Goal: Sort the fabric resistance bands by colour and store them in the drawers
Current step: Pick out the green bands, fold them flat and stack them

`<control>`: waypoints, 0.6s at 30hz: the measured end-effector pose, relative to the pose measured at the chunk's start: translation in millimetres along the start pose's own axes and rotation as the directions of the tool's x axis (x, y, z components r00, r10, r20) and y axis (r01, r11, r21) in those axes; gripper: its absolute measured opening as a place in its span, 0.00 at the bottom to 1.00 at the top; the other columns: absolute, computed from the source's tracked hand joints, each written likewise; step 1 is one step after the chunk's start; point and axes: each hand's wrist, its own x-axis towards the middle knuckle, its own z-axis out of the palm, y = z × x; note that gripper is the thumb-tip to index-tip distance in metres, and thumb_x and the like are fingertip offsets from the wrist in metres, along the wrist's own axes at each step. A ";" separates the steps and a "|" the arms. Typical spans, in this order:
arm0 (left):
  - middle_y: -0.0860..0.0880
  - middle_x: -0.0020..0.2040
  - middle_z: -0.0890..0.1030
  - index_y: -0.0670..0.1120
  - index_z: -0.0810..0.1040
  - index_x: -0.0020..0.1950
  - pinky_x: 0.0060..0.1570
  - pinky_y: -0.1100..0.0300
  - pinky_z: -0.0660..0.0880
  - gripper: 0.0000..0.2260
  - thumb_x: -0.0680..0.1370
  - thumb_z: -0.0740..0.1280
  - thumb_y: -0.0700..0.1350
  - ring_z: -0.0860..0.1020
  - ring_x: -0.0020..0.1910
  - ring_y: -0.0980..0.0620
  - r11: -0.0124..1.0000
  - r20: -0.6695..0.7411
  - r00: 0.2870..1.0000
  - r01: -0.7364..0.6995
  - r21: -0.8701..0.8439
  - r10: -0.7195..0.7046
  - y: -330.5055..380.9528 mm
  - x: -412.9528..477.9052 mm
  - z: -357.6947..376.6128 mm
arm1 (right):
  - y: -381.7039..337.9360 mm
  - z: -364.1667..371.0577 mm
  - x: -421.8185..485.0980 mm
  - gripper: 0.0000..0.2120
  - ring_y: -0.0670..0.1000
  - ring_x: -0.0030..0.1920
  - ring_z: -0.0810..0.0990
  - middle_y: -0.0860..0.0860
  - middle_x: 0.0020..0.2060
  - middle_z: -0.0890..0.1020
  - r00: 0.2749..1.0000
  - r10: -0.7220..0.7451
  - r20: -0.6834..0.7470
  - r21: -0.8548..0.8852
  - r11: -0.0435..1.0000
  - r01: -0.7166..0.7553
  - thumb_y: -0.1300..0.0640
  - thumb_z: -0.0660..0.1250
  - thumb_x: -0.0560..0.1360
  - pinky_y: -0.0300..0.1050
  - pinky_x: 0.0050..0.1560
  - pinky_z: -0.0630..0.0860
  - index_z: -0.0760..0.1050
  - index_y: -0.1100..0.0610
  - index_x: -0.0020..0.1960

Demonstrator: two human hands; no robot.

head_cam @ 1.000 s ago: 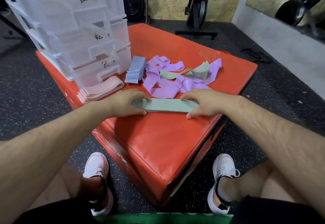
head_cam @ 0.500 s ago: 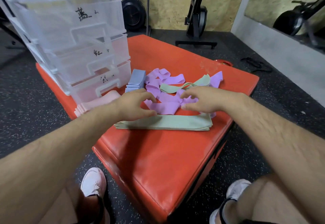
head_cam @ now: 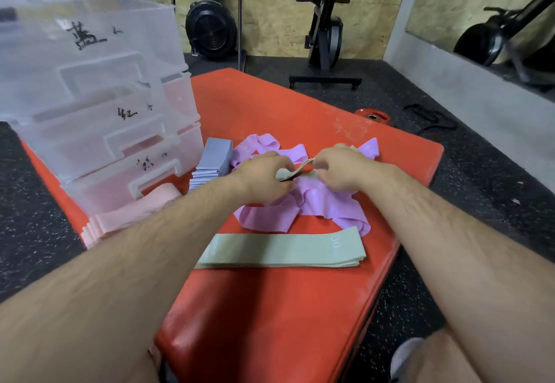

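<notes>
At centre frame we see the left hand (head_cam: 262, 181) and right hand (head_cam: 342, 169) both pinching a loose green band (head_cam: 295, 171) (long axis left-right) over the purple pile (head_cam: 326, 204), the folded green stack (head_cam: 282, 250) lying lower in frame.

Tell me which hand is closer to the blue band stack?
Left. The left hand is just beside the blue band stack; the right hand is farther off, past the green band both pinch.
</notes>
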 end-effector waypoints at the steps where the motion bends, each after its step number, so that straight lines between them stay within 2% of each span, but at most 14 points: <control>1: 0.54 0.53 0.77 0.59 0.78 0.54 0.55 0.51 0.74 0.13 0.72 0.63 0.59 0.78 0.57 0.46 0.999 -0.019 1.000 0.002 -0.039 -0.003 1.2 2.8 -0.2 | 0.0 -3.2 0.4 0.11 0.58 0.60 0.74 0.52 0.54 0.81 0.997 -0.041 -0.068 0.032 0.999 0.044 0.54 0.59 0.76 0.52 0.60 0.70 0.80 0.44 0.46; 3: 0.52 0.62 0.76 0.55 0.72 0.68 0.61 0.52 0.73 0.22 0.75 0.70 0.53 0.76 0.60 0.49 0.982 -0.093 0.996 -0.010 -0.187 -0.007 3.6 7.5 -2.5 | -0.8 -12.1 -1.9 0.12 0.55 0.59 0.78 0.50 0.55 0.83 0.972 -0.122 -0.203 0.111 0.983 0.147 0.58 0.63 0.78 0.52 0.61 0.72 0.83 0.49 0.54; 4: 0.51 0.63 0.75 0.53 0.69 0.72 0.62 0.55 0.72 0.27 0.75 0.73 0.50 0.75 0.61 0.50 0.959 -0.133 0.991 -0.037 -0.280 -0.001 6.5 7.6 -6.7 | -2.0 -17.6 -4.2 0.11 0.53 0.56 0.79 0.50 0.53 0.83 0.955 -0.145 -0.259 0.172 0.966 0.194 0.59 0.65 0.77 0.50 0.59 0.73 0.84 0.52 0.54; 7: 0.52 0.62 0.77 0.53 0.68 0.74 0.59 0.59 0.74 0.31 0.74 0.75 0.47 0.77 0.59 0.53 0.883 -0.225 0.974 -0.099 -0.458 -0.007 11.4 5.0 -19.9 | -9.2 -34.0 -14.9 0.09 0.44 0.44 0.78 0.47 0.46 0.84 0.903 -0.172 -0.394 0.298 0.905 0.302 0.62 0.68 0.74 0.43 0.51 0.73 0.85 0.53 0.49; 9: 0.52 0.57 0.79 0.51 0.70 0.72 0.56 0.59 0.76 0.26 0.76 0.73 0.44 0.78 0.57 0.53 0.876 -0.283 0.959 -0.117 -0.468 -0.023 13.6 0.7 -27.8 | -16.3 -43.2 -23.3 0.10 0.38 0.40 0.76 0.44 0.42 0.82 0.867 -0.189 -0.462 0.340 0.865 0.370 0.64 0.67 0.73 0.39 0.48 0.73 0.85 0.53 0.47; 11: 0.53 0.49 0.80 0.49 0.75 0.67 0.51 0.60 0.77 0.18 0.78 0.70 0.42 0.80 0.51 0.53 0.870 -0.337 0.941 -0.135 -0.473 -0.037 17.4 -7.2 -36.1 | -22.4 -49.1 -31.2 0.11 0.37 0.39 0.76 0.42 0.42 0.81 0.848 -0.187 -0.496 0.373 0.836 0.403 0.65 0.66 0.72 0.36 0.48 0.73 0.84 0.53 0.45; 13: 0.54 0.43 0.81 0.49 0.79 0.59 0.43 0.60 0.77 0.09 0.79 0.70 0.47 0.80 0.43 0.57 0.850 -0.373 0.926 -0.150 -0.504 -0.058 19.1 -15.7 -44.2 | -28.2 -55.3 -40.6 0.12 0.36 0.40 0.77 0.41 0.41 0.81 0.839 -0.192 -0.509 0.389 0.818 0.423 0.66 0.66 0.72 0.34 0.47 0.73 0.84 0.52 0.45; 15: 0.54 0.40 0.83 0.50 0.81 0.49 0.35 0.61 0.74 0.05 0.79 0.69 0.51 0.78 0.36 0.61 0.854 -0.393 0.916 -0.140 -0.501 -0.081 16.3 -24.6 -51.5 | -31.1 -60.7 -50.3 0.14 0.34 0.40 0.76 0.40 0.42 0.80 0.845 -0.196 -0.497 0.381 0.826 0.416 0.66 0.65 0.72 0.29 0.44 0.70 0.83 0.52 0.49; 16: 0.55 0.39 0.82 0.51 0.80 0.46 0.34 0.62 0.73 0.04 0.79 0.68 0.48 0.77 0.34 0.63 0.870 -0.392 0.916 -0.123 -0.477 -0.086 13.2 -29.0 -55.2 | -30.8 -62.9 -54.9 0.15 0.34 0.39 0.75 0.40 0.43 0.79 0.855 -0.194 -0.482 0.380 0.832 0.403 0.66 0.64 0.72 0.28 0.42 0.68 0.82 0.51 0.51; 18: 0.56 0.39 0.81 0.51 0.81 0.45 0.33 0.65 0.73 0.05 0.79 0.67 0.44 0.75 0.33 0.63 0.892 -0.380 0.918 -0.075 -0.446 -0.113 7.1 -38.4 -62.8 | -29.2 -66.6 -64.4 0.15 0.39 0.37 0.75 0.43 0.43 0.79 0.885 -0.175 -0.432 0.405 0.839 0.363 0.63 0.65 0.74 0.33 0.39 0.70 0.78 0.49 0.58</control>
